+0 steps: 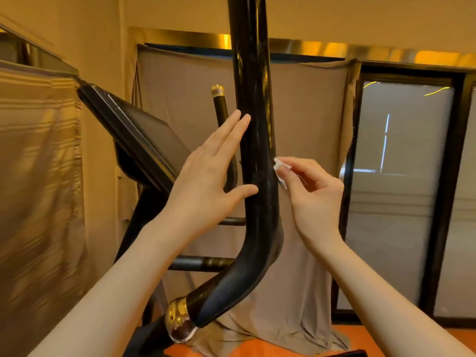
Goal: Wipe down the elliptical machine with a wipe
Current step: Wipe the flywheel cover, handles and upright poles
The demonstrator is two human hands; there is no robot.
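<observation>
the left hand (206, 173) lies flat, fingers straight, against the black handlebar (253, 140) of the elliptical. at its 3 o'clock side, the right hand (315, 191) pinches a small white wipe (280, 169) touching the bar's edge.

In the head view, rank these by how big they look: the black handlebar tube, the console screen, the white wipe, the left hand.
1. Black handlebar tube, crossing nearly the whole frame.
2. Console screen and left hand look alike; the hand is nearer the camera, so no ranking.
3. White wipe, pinched in the right hand.
</observation>
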